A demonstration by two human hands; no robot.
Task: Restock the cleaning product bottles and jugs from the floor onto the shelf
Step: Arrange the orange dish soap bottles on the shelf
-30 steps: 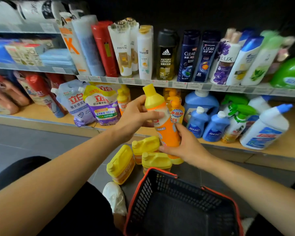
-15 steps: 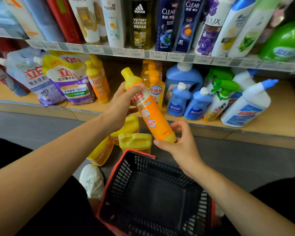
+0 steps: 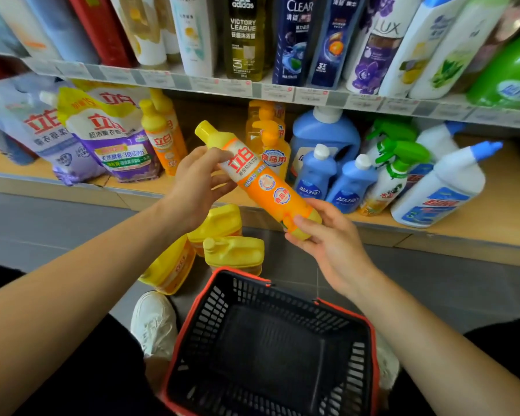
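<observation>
Orange bottle (image 3: 263,183) tilted in mid-air before the lower shelf (image 3: 463,232), left hand (image 3: 198,187) gripping its neck end, right hand (image 3: 321,235) gripping its base. Yellow jugs (image 3: 231,250) on floor beside basket (image 3: 370,340). Risk: it could topple the crowded orange bottles (image 3: 159,136) when slotted in.

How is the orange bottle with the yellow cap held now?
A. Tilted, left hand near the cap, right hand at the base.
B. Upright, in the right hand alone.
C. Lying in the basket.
A: the orange bottle slants in the air, the left hand gripping its upper part, the right hand its base.
</observation>
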